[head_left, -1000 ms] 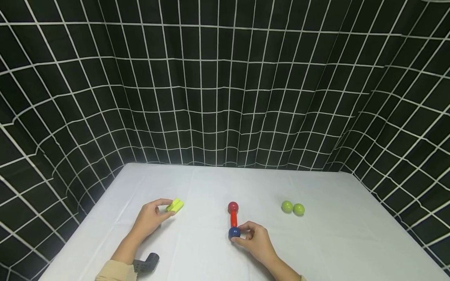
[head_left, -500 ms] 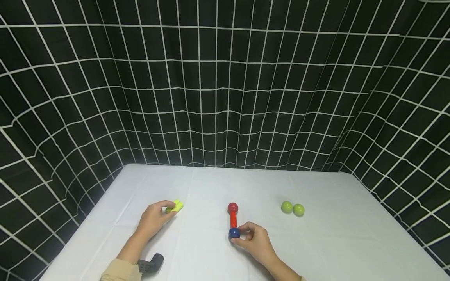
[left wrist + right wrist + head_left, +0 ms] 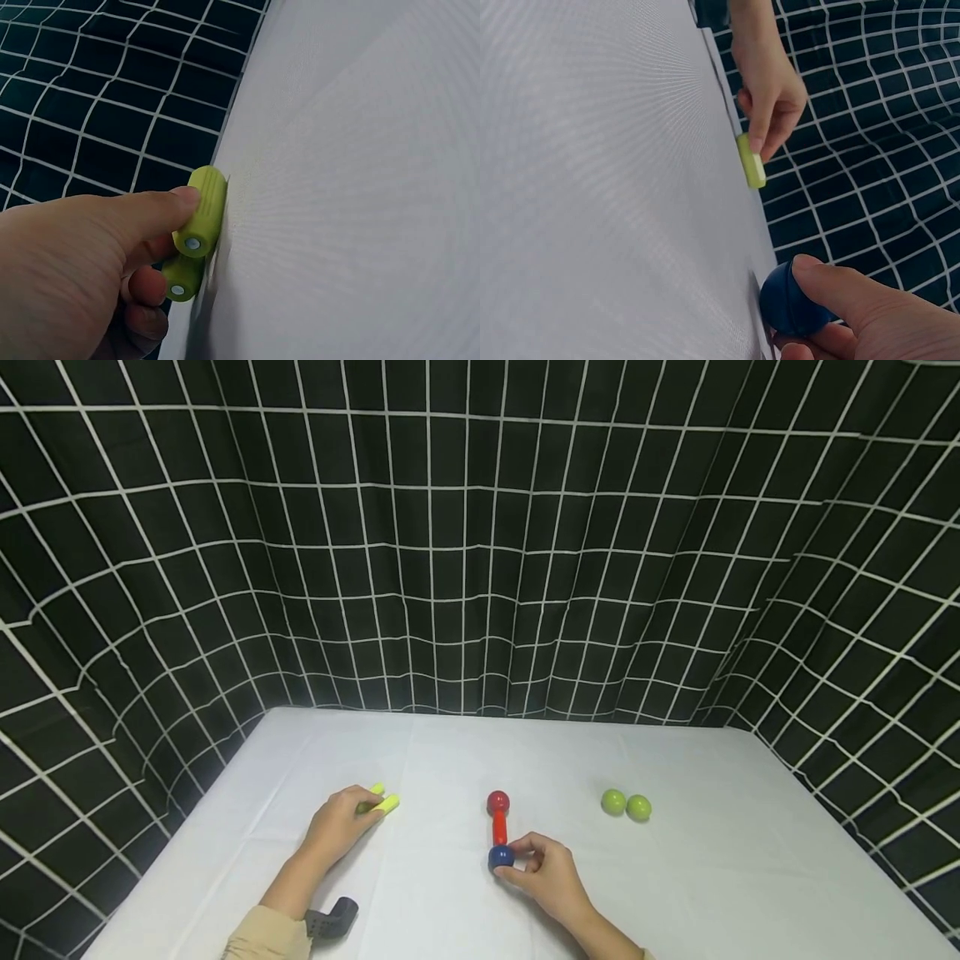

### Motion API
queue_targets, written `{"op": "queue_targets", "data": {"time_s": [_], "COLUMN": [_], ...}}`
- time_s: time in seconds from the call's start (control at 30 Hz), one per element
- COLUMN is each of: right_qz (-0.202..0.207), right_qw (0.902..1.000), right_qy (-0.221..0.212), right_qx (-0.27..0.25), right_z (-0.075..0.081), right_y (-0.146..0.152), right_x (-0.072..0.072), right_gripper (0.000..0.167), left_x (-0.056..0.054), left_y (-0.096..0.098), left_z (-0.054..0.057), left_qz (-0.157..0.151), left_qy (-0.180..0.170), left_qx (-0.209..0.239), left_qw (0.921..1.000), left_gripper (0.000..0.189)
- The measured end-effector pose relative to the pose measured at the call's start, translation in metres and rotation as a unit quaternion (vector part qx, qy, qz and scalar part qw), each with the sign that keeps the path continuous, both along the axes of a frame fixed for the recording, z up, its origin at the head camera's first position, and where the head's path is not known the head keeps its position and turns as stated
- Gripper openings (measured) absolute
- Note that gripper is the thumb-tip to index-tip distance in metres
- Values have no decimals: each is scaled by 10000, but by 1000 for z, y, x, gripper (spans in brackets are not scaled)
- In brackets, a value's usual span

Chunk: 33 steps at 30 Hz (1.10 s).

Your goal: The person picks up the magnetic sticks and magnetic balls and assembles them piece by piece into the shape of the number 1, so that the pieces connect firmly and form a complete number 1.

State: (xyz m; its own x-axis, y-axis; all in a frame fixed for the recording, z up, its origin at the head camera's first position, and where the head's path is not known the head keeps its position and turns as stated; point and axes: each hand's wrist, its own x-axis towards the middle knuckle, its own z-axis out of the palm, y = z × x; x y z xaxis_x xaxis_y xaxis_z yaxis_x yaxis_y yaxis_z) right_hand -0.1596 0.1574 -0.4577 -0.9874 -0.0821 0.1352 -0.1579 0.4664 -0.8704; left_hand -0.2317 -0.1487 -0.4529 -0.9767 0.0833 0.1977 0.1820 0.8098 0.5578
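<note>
Two yellow-green magnetic sticks (image 3: pixel 388 803) lie side by side on the left of the white table, each with a round metal spot in its end in the left wrist view. My left hand (image 3: pixel 337 824) holds them, its thumb pressed on one stick (image 3: pixel 208 210) and its curled fingers at the other stick (image 3: pixel 181 276). Near the middle, my right hand (image 3: pixel 550 875) pinches a blue ball (image 3: pixel 501 857) between thumb and fingers. From that ball a red stick (image 3: pixel 500 828) runs away from me to a red ball (image 3: pixel 498 802), all in one line.
Two green balls (image 3: pixel 613 802) sit side by side on the right of the white table (image 3: pixel 712 852). A dark curtain (image 3: pixel 465 568) with a white grid rises behind and at both sides. A dark grey wrist mount (image 3: pixel 333 918) juts from the left wrist.
My left hand has moved slightly right and forward with the yellow-green sticks, whose far ends now show a gap between them. My right hand stays on the blue ball.
</note>
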Motion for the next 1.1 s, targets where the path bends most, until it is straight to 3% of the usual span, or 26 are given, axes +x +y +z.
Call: {"op": "queue_targets", "data": {"time_s": [0.4,0.73,1.1], "right_qz": [86,-28,131], "right_qw": [9999,9992,9994], "right_qy": [-39,9,-110], "right_qx": [-52,406,303], "right_z": [1,3,8], "right_y": [0,-2,-2], "right_x": [0,-2,-3], "right_gripper": [34,33,36], "left_x": [4,6,9], "left_y": [3,8,12], "left_z": [5,4,6], "left_qz": [-136,-194,-291], "left_qy": [7,-221,-388], "left_qx": [-262,-249,-158], "left_qw": [9996,9993,9987], "left_gripper": [24,29,27]}}
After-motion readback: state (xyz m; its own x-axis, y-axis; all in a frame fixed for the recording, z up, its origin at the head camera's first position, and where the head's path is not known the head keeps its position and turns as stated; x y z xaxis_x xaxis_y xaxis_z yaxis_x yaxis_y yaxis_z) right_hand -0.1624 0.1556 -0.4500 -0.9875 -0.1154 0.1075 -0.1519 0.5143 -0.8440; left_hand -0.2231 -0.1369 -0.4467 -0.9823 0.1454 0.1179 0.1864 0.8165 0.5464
